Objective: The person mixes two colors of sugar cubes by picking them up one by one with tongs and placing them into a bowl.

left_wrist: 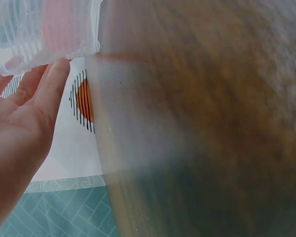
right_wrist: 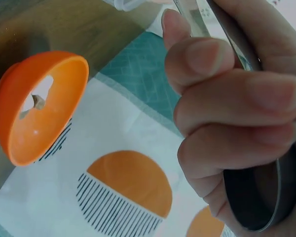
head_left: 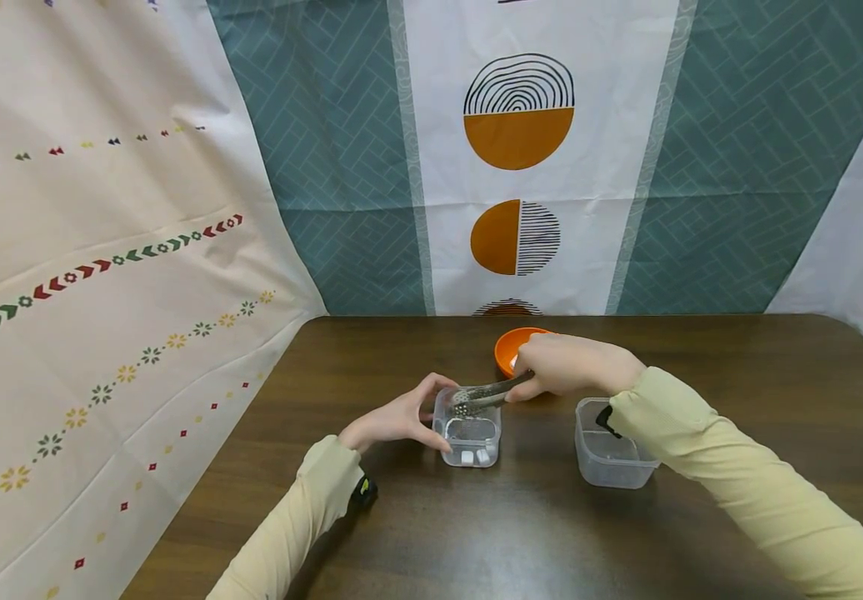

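Observation:
My left hand [head_left: 401, 417] grips a small clear plastic container [head_left: 471, 442] from its left side, thumb at the front and fingers behind. Several small white cubes [head_left: 467, 457] lie at the container's near end. Metal tongs [head_left: 486, 402] are held in my right hand [head_left: 570, 364], whose fingers curl round the handle in the right wrist view. The perforated tips of the tongs overlap the far part of the container; whether they pinch anything I cannot tell. The left wrist view shows fingertips against the container's ribbed wall [left_wrist: 71, 34].
An orange bowl [right_wrist: 49, 128] with white pieces [right_wrist: 43, 89] in it stands behind my right hand. A second clear container [head_left: 615, 473] sits on the wooden table [head_left: 536, 533], partly under my right sleeve. Patterned cloth [head_left: 341, 167] hangs along the table's back and left sides.

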The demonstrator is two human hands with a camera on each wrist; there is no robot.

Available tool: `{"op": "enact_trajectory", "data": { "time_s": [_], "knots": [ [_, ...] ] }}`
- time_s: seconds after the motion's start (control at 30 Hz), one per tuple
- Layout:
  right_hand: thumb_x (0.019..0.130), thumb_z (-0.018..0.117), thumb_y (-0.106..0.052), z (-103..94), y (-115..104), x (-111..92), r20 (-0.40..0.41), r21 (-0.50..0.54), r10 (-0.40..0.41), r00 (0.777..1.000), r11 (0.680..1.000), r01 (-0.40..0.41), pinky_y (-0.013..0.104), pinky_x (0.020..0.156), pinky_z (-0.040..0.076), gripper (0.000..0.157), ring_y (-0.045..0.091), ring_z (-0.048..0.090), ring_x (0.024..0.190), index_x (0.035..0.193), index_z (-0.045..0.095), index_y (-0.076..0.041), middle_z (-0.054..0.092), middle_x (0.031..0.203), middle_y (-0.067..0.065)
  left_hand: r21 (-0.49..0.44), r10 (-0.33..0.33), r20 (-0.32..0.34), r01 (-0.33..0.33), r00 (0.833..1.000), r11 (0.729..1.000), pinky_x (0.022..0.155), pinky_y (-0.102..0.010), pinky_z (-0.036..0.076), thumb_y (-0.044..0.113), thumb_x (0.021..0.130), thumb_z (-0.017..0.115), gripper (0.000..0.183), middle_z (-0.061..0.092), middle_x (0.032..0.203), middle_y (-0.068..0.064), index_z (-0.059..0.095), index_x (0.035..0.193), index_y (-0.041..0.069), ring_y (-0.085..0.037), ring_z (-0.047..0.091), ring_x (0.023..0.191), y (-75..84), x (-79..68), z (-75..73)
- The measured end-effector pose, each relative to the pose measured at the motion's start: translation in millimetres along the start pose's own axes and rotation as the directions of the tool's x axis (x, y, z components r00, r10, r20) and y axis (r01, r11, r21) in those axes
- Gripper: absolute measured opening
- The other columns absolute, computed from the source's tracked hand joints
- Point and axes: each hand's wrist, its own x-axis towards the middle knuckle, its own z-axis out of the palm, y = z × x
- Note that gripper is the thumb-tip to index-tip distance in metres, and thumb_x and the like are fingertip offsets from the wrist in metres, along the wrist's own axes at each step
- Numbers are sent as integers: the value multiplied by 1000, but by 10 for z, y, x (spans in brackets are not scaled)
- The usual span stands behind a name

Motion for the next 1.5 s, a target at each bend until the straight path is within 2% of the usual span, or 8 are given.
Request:
{"op": "enact_trajectory", "data": {
  "time_s": [0.13, 0.33, 0.7, 0.83, 0.97, 1.1, 1.37, 1.5],
  "knots": [
    [84, 63, -39, -65, 93, -66, -4, 39, 19, 1000, 999, -18, 22, 44, 30, 36, 5, 32, 36, 56, 51, -20, 32, 45, -11, 12, 16, 1, -16, 1000, 1000, 91, -36, 38, 17, 70, 79, 76, 36, 127, -5, 30, 127, 16, -19, 36, 116, -11, 13, 3],
    [85, 63, -33, -167, 293, -192, -17, 134, 86, 996, 988, -83, 25, 38, 35, 39, 8, 34, 30, 55, 48, -13, 35, 42, -8, -4, 26, 11, -26, 1000, 1000, 90, -34, 38, 18, 69, 80, 75, 40, 125, -8, 31, 126, 15, -18, 39, 115, -17, 16, 8],
    [87, 61, -31, -187, 609, -292, -28, 114, 123, 992, 986, -119, 27, 41, 39, 38, 8, 33, 29, 55, 50, -14, 35, 39, -8, -8, 24, 4, -24, 1000, 1000, 90, -33, 38, 14, 70, 79, 74, 41, 125, -8, 32, 127, 15, -17, 38, 116, 4, 14, 7],
    [87, 61, -29, -158, 716, -323, -36, 90, 150, 988, 985, -146, 27, 49, 44, 36, 7, 34, 29, 55, 54, -15, 36, 37, -7, -21, 31, 2, -31, 1000, 999, 90, -34, 38, 12, 70, 79, 74, 41, 125, -11, 32, 127, 12, -23, 39, 115, 4, 12, 12],
    [86, 62, -29, -98, 805, -344, -20, 98, 193, 981, 977, -190, 27, 49, 45, 34, 8, 36, 29, 56, 57, -14, 39, 37, -6, -30, 37, 0, -37, 999, 999, 91, -34, 37, 10, 68, 80, 76, 41, 124, -12, 32, 127, 10, -25, 40, 115, -12, 1, 20],
    [85, 63, -30, -49, 838, -337, -13, 112, 214, 977, 971, -211, 28, 45, 43, 33, 7, 35, 29, 56, 57, -14, 38, 37, -6, -24, 28, -4, -28, 1000, 999, 92, -34, 37, 8, 69, 79, 75, 41, 125, -12, 31, 127, 9, -24, 39, 115, 1, -19, 26],
    [84, 64, -31, -18, 811, -329, -19, 88, 217, 976, 973, -215, 26, 38, 36, 36, 7, 34, 30, 54, 52, -15, 37, 38, -8, -49, 33, 22, -32, 999, 998, 92, -41, 36, 2, 71, 76, 74, 37, 125, -24, 28, 128, 0, -35, 35, 117, 255, -82, 42],
    [84, 64, -33, -23, 779, -359, -30, 95, 239, 971, 967, -235, 27, 40, 38, 33, 7, 35, 30, 57, 56, -14, 38, 39, -7, -46, 27, 17, -26, 999, 999, 92, -40, 36, 2, 71, 76, 74, 38, 125, -22, 29, 128, 1, -33, 36, 117, 210, -70, 46]
  ]
}}
